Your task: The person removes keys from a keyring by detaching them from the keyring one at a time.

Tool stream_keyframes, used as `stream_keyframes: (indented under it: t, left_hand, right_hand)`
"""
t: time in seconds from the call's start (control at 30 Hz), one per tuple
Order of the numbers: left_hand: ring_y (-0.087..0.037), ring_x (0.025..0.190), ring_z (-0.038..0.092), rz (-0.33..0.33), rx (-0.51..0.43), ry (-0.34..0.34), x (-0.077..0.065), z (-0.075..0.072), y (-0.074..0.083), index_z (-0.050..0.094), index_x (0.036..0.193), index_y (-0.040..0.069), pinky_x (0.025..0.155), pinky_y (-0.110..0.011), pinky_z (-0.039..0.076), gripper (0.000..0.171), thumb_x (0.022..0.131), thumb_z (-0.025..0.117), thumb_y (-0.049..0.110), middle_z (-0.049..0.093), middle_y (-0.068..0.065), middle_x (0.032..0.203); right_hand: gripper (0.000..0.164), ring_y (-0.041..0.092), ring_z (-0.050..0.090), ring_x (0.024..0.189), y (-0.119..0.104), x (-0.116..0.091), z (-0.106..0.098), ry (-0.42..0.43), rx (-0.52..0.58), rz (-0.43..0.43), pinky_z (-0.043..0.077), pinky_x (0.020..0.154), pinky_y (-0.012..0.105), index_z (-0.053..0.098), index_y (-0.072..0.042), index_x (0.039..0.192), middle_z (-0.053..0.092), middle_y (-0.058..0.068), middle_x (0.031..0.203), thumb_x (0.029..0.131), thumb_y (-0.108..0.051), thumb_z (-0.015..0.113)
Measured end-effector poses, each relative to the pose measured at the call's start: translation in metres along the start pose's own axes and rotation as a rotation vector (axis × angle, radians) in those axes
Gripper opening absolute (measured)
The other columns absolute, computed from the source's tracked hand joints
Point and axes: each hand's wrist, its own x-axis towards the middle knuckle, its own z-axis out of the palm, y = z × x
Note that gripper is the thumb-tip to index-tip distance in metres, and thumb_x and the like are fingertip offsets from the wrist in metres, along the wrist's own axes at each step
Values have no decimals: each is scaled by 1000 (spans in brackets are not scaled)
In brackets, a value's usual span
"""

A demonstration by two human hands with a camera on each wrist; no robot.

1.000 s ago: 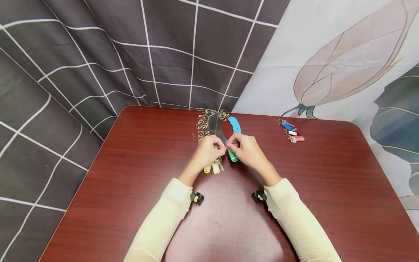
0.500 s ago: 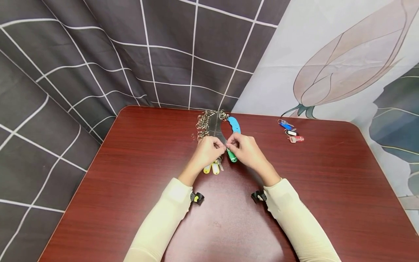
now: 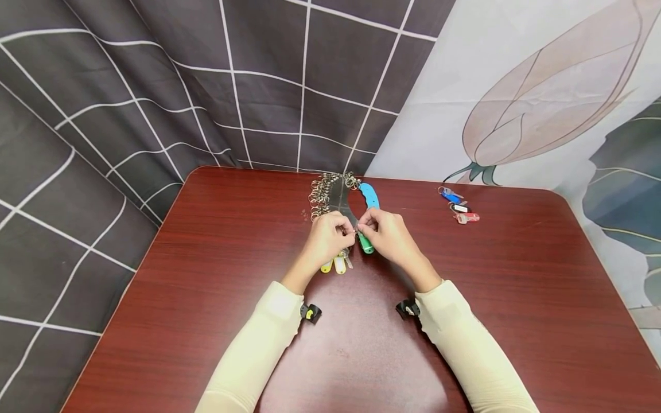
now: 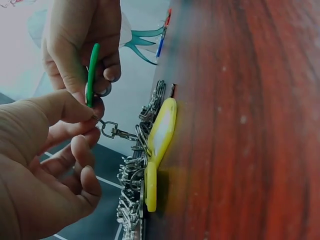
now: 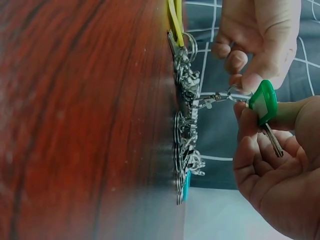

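Above the table, my left hand [image 3: 330, 234] pinches a small metal key ring [image 5: 234, 93], which is linked to a swivel clasp [image 4: 122, 133]. Close beside it, my right hand [image 3: 387, 232] pinches a green key tag [image 5: 264, 102] near its ring end. A key [image 5: 272, 140] hangs from that tag. Fingertips cover the spot where the tag meets the ring, so I cannot tell whether they are linked. The clasp runs to a dark curved strip [image 3: 338, 196] edged with several clasps and rings. Two yellow key tags [image 3: 339, 265] lie by my left hand.
A blue tag-like piece [image 3: 369, 196] lies at the strip's right side. Farther right on the table [image 3: 516, 287] are keys with a blue tag [image 3: 450, 197], a black-and-white tag [image 3: 459, 209] and a red tag [image 3: 469, 218]. Curtains hang behind the table's back edge.
My fingertips drew slightly closer together, then slightly apart again. Both hands otherwise stay in place, and the green tag has shifted only a little.
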Motion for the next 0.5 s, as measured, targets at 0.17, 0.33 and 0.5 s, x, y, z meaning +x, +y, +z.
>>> stream_keyframes:
  t: [0.17, 0.33, 0.5]
  left_hand:
    - [-12, 66, 55, 112, 52, 1, -1, 1, -1, 70, 67, 10, 65, -21, 43, 15, 76, 75, -1, 67, -8, 77]
    - [-15, 70, 59, 145, 126, -54, 0, 3, 1, 70, 68, 12, 71, -28, 48, 13, 76, 75, 2, 66, -5, 77]
    - [-16, 79, 59, 146, 234, -190, 1, 5, 5, 68, 71, 13, 76, -30, 51, 14, 79, 73, 4, 60, -1, 81]
  right_hand:
    - [5, 15, 66, 73, 4, 1, -1, 23, 9, 41, 52, 68, 31, 71, -12, 92, 74, 4, 82, 97, -13, 70]
    - [5, 16, 63, 71, 6, 1, -7, 37, 25, 42, 50, 67, 31, 71, -11, 94, 72, 4, 81, 98, -13, 69]
    - [4, 18, 56, 70, 6, 1, -17, 71, 32, 32, 46, 66, 32, 69, -12, 98, 70, 4, 85, 100, -14, 67]
